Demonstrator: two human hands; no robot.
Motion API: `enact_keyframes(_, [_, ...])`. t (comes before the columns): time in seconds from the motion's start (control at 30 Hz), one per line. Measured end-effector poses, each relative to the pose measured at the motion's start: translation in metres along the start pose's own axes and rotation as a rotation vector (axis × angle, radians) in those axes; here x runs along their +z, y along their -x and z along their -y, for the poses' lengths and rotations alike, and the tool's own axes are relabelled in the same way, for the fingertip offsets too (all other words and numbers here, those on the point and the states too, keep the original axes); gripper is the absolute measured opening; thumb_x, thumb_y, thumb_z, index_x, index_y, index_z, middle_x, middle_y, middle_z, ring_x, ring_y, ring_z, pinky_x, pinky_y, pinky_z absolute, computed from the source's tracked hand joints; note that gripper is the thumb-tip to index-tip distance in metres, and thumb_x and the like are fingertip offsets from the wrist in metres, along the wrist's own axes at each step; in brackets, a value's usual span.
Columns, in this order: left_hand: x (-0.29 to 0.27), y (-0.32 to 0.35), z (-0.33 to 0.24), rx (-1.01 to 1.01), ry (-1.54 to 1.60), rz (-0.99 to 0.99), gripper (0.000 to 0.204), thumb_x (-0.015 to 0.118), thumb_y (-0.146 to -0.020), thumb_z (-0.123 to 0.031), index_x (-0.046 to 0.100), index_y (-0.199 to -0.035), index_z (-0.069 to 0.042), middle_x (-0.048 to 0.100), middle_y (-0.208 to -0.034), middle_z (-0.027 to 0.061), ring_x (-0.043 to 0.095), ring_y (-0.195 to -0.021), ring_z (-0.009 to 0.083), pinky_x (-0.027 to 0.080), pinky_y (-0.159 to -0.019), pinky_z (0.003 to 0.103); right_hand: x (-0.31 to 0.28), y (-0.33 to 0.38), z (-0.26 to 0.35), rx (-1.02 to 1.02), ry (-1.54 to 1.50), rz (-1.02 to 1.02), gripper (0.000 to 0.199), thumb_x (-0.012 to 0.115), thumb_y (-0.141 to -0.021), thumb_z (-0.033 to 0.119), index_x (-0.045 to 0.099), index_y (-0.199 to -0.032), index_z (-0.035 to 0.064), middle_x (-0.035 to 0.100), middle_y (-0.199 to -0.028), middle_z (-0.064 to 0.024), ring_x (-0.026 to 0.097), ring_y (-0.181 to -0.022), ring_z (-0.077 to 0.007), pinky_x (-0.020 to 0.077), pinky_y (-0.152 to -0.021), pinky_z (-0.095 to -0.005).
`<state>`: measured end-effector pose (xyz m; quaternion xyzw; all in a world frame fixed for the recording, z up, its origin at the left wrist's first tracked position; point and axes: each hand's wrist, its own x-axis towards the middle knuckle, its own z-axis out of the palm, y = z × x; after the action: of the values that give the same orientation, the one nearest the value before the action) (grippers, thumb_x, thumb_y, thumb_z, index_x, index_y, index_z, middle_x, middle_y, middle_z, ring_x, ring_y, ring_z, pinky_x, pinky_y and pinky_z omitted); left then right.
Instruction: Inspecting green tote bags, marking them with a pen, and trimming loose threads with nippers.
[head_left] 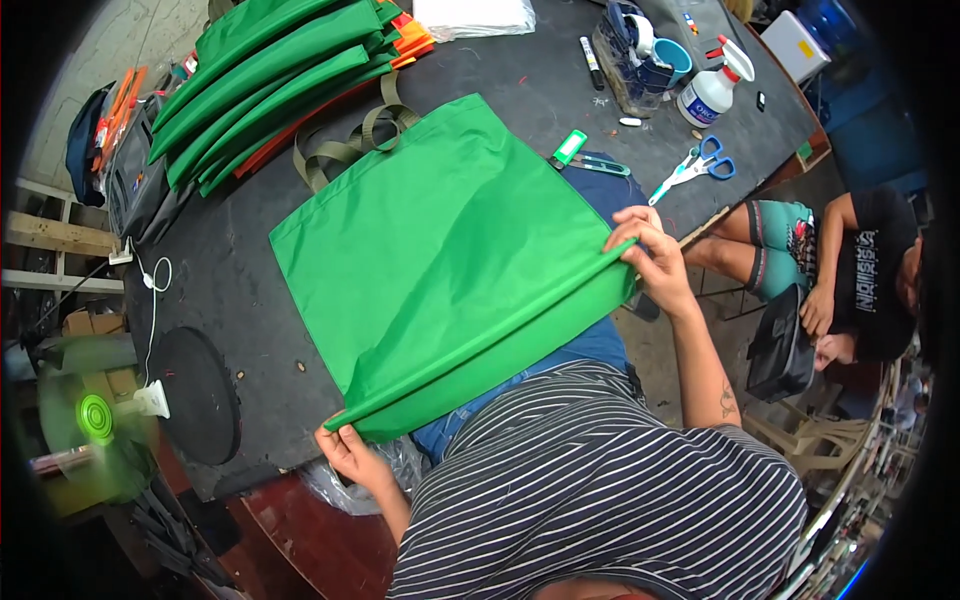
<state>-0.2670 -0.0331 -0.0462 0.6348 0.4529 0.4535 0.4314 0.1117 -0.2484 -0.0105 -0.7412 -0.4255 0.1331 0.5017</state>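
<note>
A green fabric tote bag [440, 240] lies flat on the dark table, its olive webbing handles [350, 145] pointing away from me. Its near edge hangs toward my lap in a fold. At the bag's near left corner, my left hand [350, 458] pinches the fabric between thumb and fingers. My right hand [652, 255] grips the other corner of the same fold, fingers over the top and thumb below. Between the two hands the folded edge is stretched fairly straight.
A stack of green bags [280, 85] sits at the far left, orange fabric beneath it. Toward the right lie scissors [695, 168], a cutter [600, 167], a marker [591, 63] and a spray bottle [710, 95]. A fan [95, 418] stands left; a seated person [870, 270] holds a black bag.
</note>
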Motion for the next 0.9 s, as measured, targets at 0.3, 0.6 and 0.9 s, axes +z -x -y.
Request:
enact_keyframes(0.3, [0.027, -0.004, -0.01, -0.08, -0.273, -0.111, 0.02, 0.046, -0.096, -0.008, 0.039, -0.113, -0.002, 0.038, -0.071, 0.0014, 0.033, -0.065, 0.0086, 0.03, -0.059, 0.025, 0.051, 0.002, -0.009, -0.003, 0.514, -0.268, 0.021, 0.058, -0.083, 0.003, 0.054, -0.104, 0.0038, 0.052, -0.077, -0.0058, 0.049, -0.077, -0.0255, 0.0354, -0.073, -0.0381])
enact_keyframes(0.6, [0.026, -0.015, -0.013, 0.02, -0.981, 0.079, 0.016, 0.05, -0.09, -0.01, 0.057, -0.105, -0.006, 0.061, -0.095, 0.0089, 0.052, -0.093, 0.0256, 0.034, -0.086, 0.041, 0.055, -0.003, -0.011, -0.099, 0.775, -0.046, 0.035, 0.051, -0.077, -0.001, 0.066, -0.104, 0.0156, 0.046, -0.072, -0.0047, 0.044, -0.077, -0.0233, 0.034, -0.072, -0.0352])
enact_keyframes(0.9, [0.075, -0.005, -0.034, 0.321, -1.017, 0.629, 0.061, 0.042, -0.092, -0.054, 0.035, -0.145, -0.023, 0.015, -0.152, 0.0215, 0.005, -0.14, 0.045, 0.0, -0.104, 0.07, 0.062, -0.015, 0.042, -0.07, 1.041, 0.007, 0.041, 0.06, -0.08, 0.012, 0.06, -0.121, 0.0144, 0.053, -0.115, -0.0133, 0.047, -0.108, -0.0329, 0.0362, -0.091, -0.047])
